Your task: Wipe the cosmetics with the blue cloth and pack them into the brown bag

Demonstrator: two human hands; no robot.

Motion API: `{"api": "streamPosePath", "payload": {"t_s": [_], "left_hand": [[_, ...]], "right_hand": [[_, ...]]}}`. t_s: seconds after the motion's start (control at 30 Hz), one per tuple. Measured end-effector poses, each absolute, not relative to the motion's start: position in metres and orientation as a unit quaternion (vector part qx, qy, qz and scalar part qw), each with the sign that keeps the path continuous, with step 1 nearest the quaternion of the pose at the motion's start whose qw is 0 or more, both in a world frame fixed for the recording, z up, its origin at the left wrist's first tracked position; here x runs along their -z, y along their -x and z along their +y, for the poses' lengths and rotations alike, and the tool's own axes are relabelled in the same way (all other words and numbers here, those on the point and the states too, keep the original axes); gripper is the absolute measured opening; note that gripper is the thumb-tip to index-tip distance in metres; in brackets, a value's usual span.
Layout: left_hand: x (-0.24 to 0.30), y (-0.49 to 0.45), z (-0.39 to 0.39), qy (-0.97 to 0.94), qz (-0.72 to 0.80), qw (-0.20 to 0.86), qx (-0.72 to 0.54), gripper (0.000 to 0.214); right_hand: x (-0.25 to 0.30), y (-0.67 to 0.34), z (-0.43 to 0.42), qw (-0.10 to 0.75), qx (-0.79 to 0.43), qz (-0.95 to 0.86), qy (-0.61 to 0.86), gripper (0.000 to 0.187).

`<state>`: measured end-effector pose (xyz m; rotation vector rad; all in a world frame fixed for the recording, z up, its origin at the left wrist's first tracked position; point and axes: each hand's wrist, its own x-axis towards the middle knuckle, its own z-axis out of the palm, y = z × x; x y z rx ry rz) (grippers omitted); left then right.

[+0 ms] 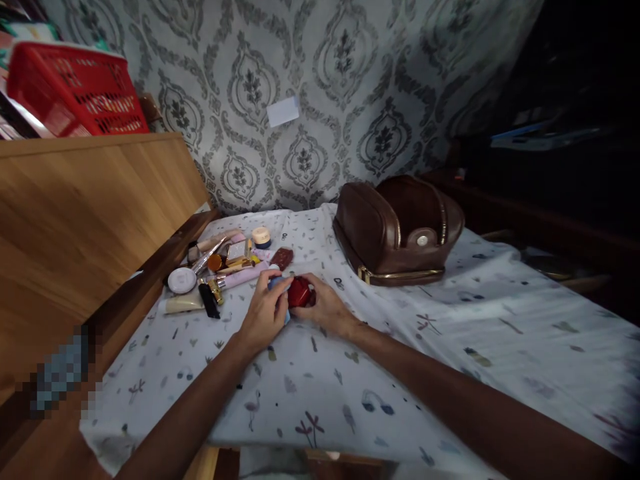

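Note:
Just above the printed cloth, my two hands are together near the middle of the view. My right hand [327, 307] has its fingers and thumb closed around a shiny red, rounded object [299, 292], whose kind I cannot make out. Against its left side is my left hand [266, 310], closed on a light blue item [279, 283] that is mostly covered by the fingers. A dark red, flat packet-like item [281, 258] lies just beyond my hands. To their left is a pile of cosmetics, with a white round compact [182, 281], a cream tube [183, 304] and a small jar [261, 237].
A brown leather bag [367, 227] stands at the back right, its zipped top gaping. Along the left runs a wooden panel [100, 193] with a red plastic basket [80, 87] above it. Patterned wallpaper [345, 60] closes off the back; the printed cloth [320, 387] covers the surface.

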<state>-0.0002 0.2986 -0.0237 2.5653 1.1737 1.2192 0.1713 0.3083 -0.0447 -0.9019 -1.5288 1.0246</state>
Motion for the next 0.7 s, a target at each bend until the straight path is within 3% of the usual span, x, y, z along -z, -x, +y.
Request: {"api": "streamPosePath", "payload": {"t_s": [0.2,0.4,0.57,0.7], "left_hand": [[0.017,-0.002,0.289,-0.865,0.333,0.047,-0.373,0.063],[0.012,-0.001,0.291,-0.867,0.289,0.034,-0.404,0.036],[0.011,0.002,0.297,-0.838,0.334,0.027,-0.43,0.035],[0.011,0.006,0.301,-0.826,0.378,0.025,-0.418,0.036]], "right_hand": [[0.047,-0.172,0.309,0.521,-0.425,-0.637,0.377,0.057],[0.05,-0.172,0.307,0.512,-0.356,-0.687,0.374,0.066],[0.043,-0.172,0.3,0.467,-0.308,-0.741,0.37,0.056],[0.046,-0.174,0.302,0.461,-0.306,-0.748,0.366,0.061]]}}
